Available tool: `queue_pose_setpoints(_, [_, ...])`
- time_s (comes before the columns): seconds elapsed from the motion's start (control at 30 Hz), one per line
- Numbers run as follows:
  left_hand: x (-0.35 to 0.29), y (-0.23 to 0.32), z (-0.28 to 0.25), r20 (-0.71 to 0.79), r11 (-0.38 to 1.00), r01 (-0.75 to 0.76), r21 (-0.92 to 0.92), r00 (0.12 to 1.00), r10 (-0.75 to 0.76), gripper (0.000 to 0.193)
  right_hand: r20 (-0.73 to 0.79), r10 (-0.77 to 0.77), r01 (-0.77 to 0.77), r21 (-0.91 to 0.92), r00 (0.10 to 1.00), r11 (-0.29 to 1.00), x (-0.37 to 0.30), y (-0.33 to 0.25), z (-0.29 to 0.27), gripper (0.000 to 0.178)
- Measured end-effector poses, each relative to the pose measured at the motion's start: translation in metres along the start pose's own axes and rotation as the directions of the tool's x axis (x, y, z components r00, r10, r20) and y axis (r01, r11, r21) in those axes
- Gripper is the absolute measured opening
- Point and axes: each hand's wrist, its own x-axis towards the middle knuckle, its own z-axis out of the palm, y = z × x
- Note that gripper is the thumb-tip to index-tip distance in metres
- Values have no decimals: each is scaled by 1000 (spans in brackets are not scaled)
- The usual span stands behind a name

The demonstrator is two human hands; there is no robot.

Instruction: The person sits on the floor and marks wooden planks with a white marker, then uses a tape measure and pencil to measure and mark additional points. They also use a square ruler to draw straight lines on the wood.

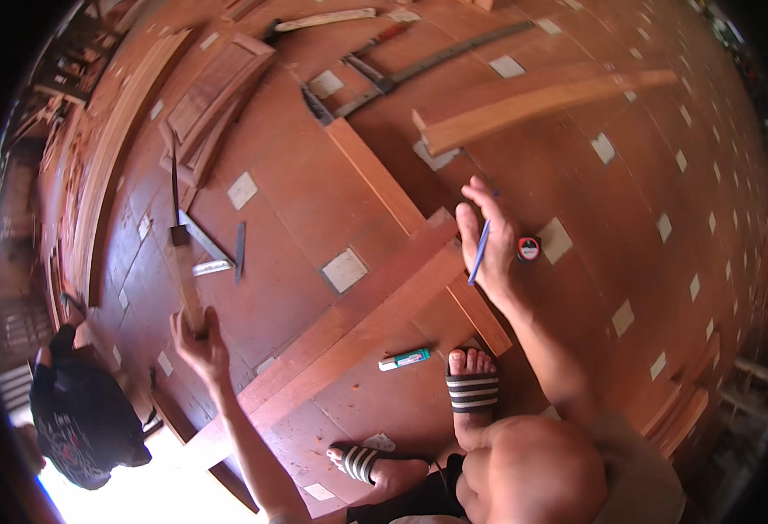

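Observation:
My left hand [200, 345] is closed around the wooden handle of a chisel [181, 266], whose dark narrow blade points away from me. It is raised to the left of a long reddish wooden beam [349, 327] that lies diagonally across the floor. My right hand [491, 240] is at the beam's far end, with a thin blue pen [480, 253] held among its partly stretched fingers. Whether that hand touches the wood I cannot tell. Under the beam runs a narrower wooden piece [373, 175], which shows again on the near side.
A tape measure [529, 249] lies right of my right hand. A green-and-white tube-like item [404, 359] lies near my sandalled feet. Left are a try square [202, 240] and panel frame [218, 96]; farther off, a bar clamp [428, 63] and hammer [323, 19]. Another person [87, 415] crouches at left.

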Motion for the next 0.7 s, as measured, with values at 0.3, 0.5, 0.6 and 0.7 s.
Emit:
queue_pose_setpoints(0.3, [33, 69, -7, 649, 769, 385, -510, 759, 50, 54, 320, 39, -42, 3, 947, 999, 2, -52, -100, 27])
queue_pose_setpoints(0.5, [26, 98, 87, 928, 832, 518, -200, 372, -9, 44, 601, 448, -608, 81, 662, 790, -47, -42, -109, 40])
queue_pose_setpoints(0.6, [16, 114, 121, 935, 931, 343, -123, 354, -7, 57, 536, 495, -607, 41, 683, 794, -68, -23, -103, 30])
queue_pose_setpoints(0.7, [3, 128, 139, 893, 980, 136, -146, 445, 72, 59, 509, 532, -653, 80, 676, 753, -84, -9, -99, 25])
